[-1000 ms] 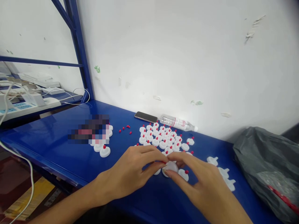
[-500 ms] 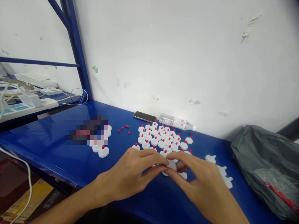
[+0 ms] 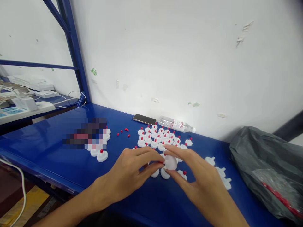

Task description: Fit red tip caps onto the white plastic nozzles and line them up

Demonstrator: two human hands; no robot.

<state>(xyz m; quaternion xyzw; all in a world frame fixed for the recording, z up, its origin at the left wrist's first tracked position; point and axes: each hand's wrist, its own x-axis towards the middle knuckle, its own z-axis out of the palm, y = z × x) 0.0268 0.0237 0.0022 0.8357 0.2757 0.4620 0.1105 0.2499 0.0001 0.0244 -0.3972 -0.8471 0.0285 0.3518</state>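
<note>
Above the blue table (image 3: 90, 170), my two hands meet over one white round lid (image 3: 170, 162). Its broad round face is turned to the right, and a small red cap (image 3: 162, 162) shows at its left end. Thumb and fingertips of my left hand (image 3: 130, 171) pinch that red cap. My right hand (image 3: 201, 171) grips the lid by its rim between thumb and fingers. Just beyond and under the hands stand several white lids with red caps (image 3: 154, 143), partly hidden by my fingers.
Several loose red caps (image 3: 126, 129) lie left of the group. Further left are more capped lids (image 3: 102, 155) beside a blurred patch. Uncapped white lids (image 3: 221, 171) lie at right, near a dark plastic bag (image 3: 246, 157). A phone (image 3: 144, 119) and a bottle (image 3: 176, 124) rest by the wall.
The held lid has turned so more of its round face shows. My right thumb and fingers have spread wider around its rim. The view has shifted slightly.
</note>
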